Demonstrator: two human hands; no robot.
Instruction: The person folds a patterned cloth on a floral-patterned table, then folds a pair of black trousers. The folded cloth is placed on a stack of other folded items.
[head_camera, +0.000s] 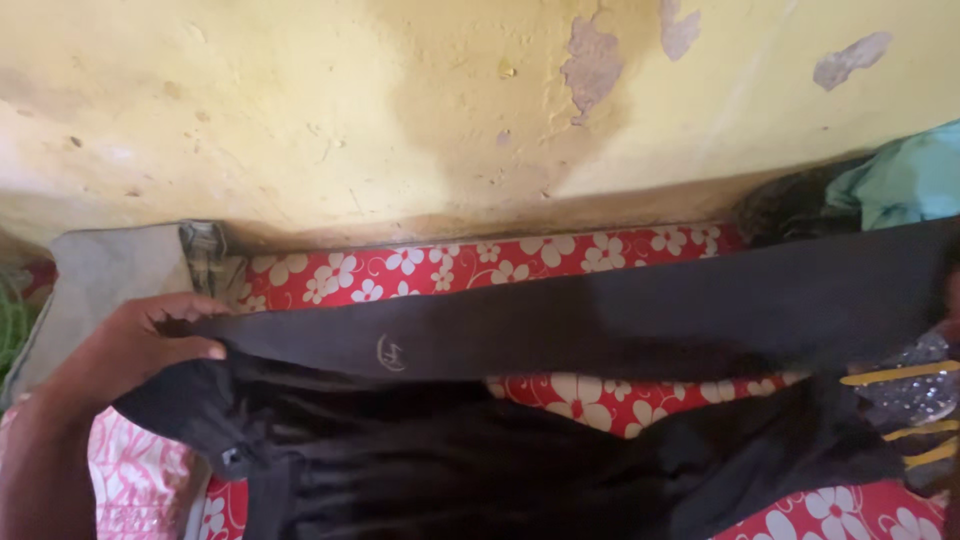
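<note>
a black garment (600, 330) is stretched flat across the bed, one long band of it pulled taut from left to right above the red flowered sheet (560, 255). the left hand (140, 345) pinches the band's left end, thumb on top and fingers under it. the right hand (950, 320) is barely in view at the right edge, so its grip cannot be told. a grey pillow (100, 280) lies by the left hand, against the yellow wall (350, 110); a teal cloth (900, 180) sits at far right.
</note>
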